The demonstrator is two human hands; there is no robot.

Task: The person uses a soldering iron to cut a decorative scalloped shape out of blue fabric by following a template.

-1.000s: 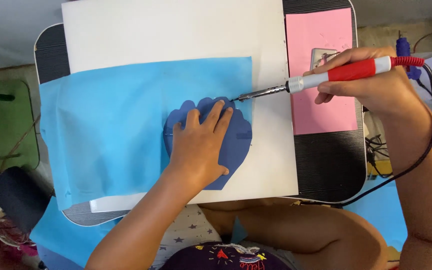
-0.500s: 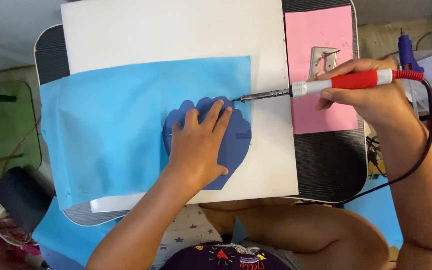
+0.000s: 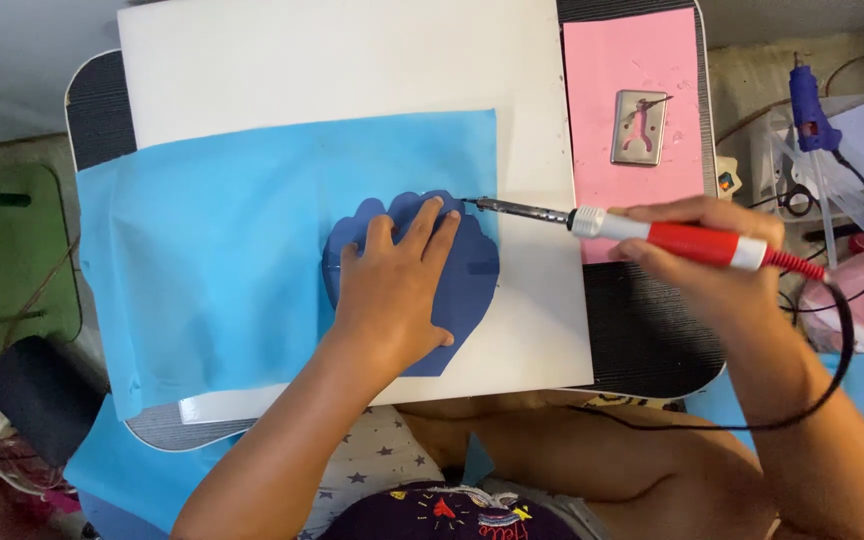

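R hand (image 3: 712, 255) grips hot pen (image 3: 652, 232), lying sideways, tip at dark blue shape (image 3: 462, 280) top edge, mid-frame; L hand (image 3: 392, 290) flat on it.

Our left hand (image 3: 392, 295) lies palm down, fingers spread and pressing flat, forearm running down toward our body. Our right hand (image 3: 717, 265) is curled in a closed pen-like grip, wrist bent, forearm angling lower right.

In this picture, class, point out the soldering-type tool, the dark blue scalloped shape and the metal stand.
soldering-type tool (image 3: 692, 240), head view, on its red handle.
dark blue scalloped shape (image 3: 472, 285), head view, on its right side.
metal stand (image 3: 639, 127), head view, on its flat plate.
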